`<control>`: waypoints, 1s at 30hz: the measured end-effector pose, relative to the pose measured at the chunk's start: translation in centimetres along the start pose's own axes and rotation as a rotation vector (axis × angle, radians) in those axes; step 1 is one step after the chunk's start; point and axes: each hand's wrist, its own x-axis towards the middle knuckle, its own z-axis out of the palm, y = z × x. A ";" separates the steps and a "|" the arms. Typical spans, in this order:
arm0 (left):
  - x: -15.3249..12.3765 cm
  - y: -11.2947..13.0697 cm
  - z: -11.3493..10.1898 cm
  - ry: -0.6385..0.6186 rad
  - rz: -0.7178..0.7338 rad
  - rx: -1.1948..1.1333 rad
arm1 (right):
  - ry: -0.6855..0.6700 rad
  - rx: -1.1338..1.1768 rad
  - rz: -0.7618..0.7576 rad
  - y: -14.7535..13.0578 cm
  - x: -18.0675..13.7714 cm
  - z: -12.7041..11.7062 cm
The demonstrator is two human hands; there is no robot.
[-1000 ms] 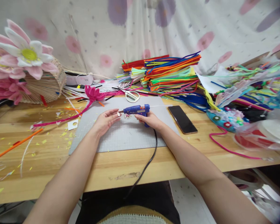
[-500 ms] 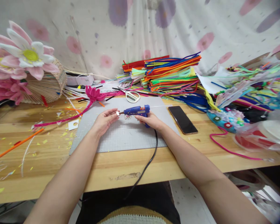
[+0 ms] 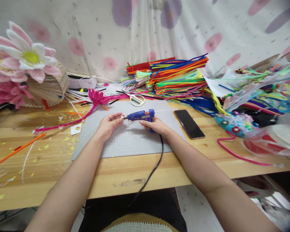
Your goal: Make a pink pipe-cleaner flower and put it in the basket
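Observation:
My right hand is wrapped round the handle of a blue hot glue gun, which points left; a clear glue stick juts from its back end. My left hand pinches a small white piece between thumb and fingers. The gun's nozzle is right at this piece; whether they touch I cannot tell. Both hands are above a grey cutting mat. A black cord runs from the gun's handle down over the table edge.
Scissors lie at the mat's back edge. A pink pipe-cleaner flower is at left, a phone at right. Bundled pipe cleaners are stacked behind. Further left are a flower-decorated basket, paper scraps and an orange pipe cleaner.
The glue gun has tilted slightly and the white piece has turned in my left fingers, so less of it shows. Otherwise both arms stay nearly in place.

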 end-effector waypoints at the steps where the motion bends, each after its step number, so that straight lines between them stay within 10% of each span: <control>1: 0.0 0.0 0.0 -0.003 0.003 0.003 | -0.003 0.002 0.001 0.0 0.0 0.0; 30: 0.1 -0.1 -0.2 0.004 0.023 0.042 | -0.003 -0.002 0.000 0.0 0.0 0.0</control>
